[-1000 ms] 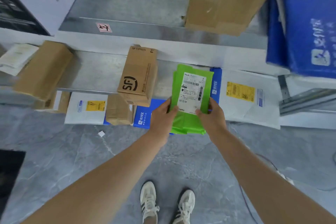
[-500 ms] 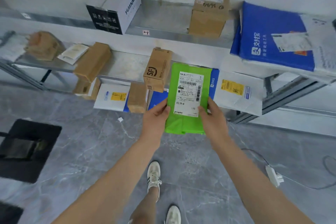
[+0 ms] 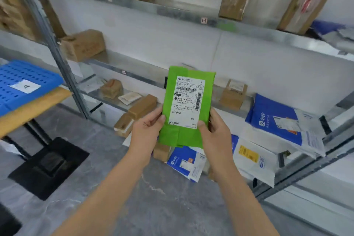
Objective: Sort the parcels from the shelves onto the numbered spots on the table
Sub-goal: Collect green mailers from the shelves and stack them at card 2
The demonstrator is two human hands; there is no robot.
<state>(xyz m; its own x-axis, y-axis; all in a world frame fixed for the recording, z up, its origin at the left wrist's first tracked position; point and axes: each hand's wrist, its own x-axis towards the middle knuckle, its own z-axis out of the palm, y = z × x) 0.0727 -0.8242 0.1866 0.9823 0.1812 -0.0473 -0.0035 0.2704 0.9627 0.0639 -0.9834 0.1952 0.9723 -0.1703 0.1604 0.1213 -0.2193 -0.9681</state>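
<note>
Early days, I'd say: the green parcel (image 3: 188,105) is off the shelves (image 3: 191,15), pinched upright between left hand (image 3: 147,127) and right hand (image 3: 215,130), label facing up. Plenty of boxes still shelved; the tabletop (image 3: 28,109) is off left.

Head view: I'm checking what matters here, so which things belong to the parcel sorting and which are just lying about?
Job: green parcel in left hand and right hand; shelf boxes; blue mailer; blue tray.
Lying about: black floor mat.
</note>
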